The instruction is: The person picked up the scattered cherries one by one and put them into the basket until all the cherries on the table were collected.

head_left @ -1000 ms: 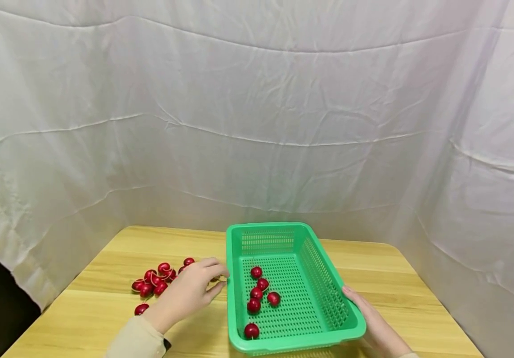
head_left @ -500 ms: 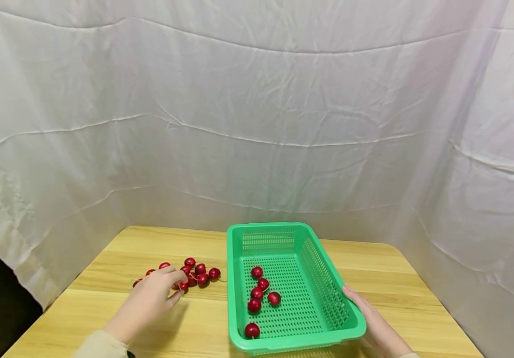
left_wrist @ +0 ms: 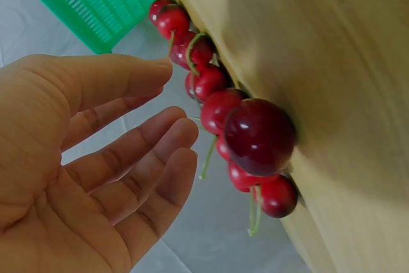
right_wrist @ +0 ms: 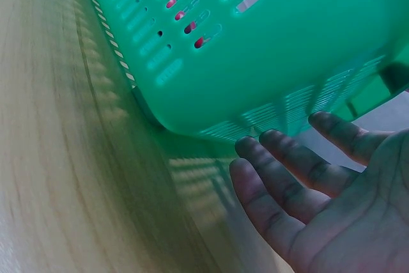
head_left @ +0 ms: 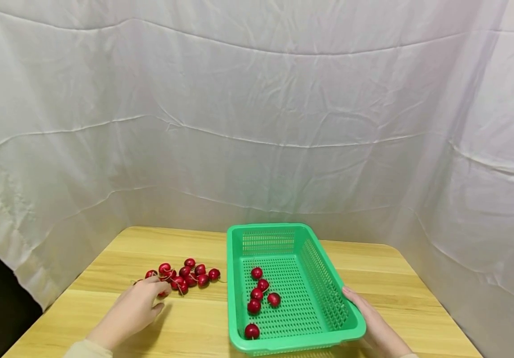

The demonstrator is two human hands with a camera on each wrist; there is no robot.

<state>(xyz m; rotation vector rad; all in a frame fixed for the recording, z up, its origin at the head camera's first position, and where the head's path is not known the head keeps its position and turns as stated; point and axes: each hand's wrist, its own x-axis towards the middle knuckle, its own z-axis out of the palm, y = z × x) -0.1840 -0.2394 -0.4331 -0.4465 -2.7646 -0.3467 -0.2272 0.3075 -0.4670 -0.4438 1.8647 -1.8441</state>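
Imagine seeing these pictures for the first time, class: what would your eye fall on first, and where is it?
Probably the bright green basket near the middle of the wooden table, with six red cherries in its left half. Next, perhaps, the cluster of cherries left of it, with the left hand close by. The right hand touches the basket's right side.

Bright, soft in head view; dimmer, hazier in both wrist views.
Shaded softly left of the green basket [head_left: 299, 293], under the left hand [head_left: 131, 308]; glinting on cherries [head_left: 191, 280] there. Darkest under the basket in right wrist view, flecked with slot-shaped light.
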